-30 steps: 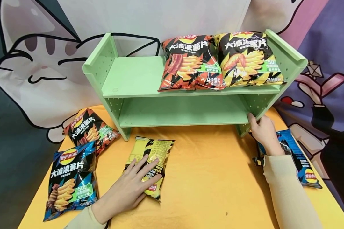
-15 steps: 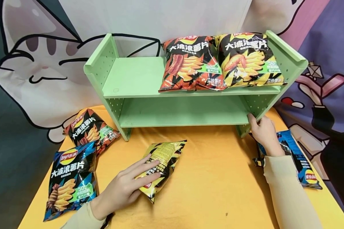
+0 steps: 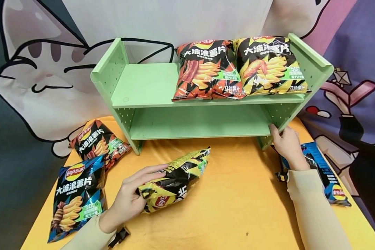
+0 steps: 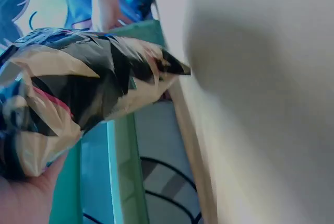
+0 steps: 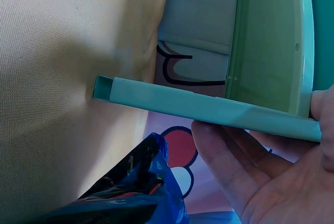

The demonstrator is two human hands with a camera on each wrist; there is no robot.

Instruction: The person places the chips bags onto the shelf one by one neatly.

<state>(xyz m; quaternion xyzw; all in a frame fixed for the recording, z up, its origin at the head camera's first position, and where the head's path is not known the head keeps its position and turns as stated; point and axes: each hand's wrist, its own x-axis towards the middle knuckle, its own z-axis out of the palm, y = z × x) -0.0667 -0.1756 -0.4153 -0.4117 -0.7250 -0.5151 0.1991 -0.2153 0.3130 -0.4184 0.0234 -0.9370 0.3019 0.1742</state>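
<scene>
A yellow and black bag of potato chips (image 3: 175,180) is in my left hand (image 3: 131,194), its left end held between thumb and fingers. The bag is turned partly on its side above the table. In the left wrist view the bag (image 4: 99,78) spreads out past part of the hand (image 4: 26,203). My right hand (image 3: 289,147) grips the right side panel of the green two-tier shelf (image 3: 203,121). From the right wrist view, the fingers (image 5: 224,161) lie along the outer face of that panel (image 5: 198,106).
The upper tier bears a red chip bag (image 3: 207,71) and a yellow one (image 3: 268,66). Left on the orange tablecloth (image 3: 231,215) lie a red bag (image 3: 98,144) and a blue bag (image 3: 76,198). Another blue bag (image 3: 325,173) lies partly behind the right forearm.
My left hand has gone from lying flat on the yellow bag to holding its end. The bag has turned and tilted, its far end swinging right. The right hand stays put.
</scene>
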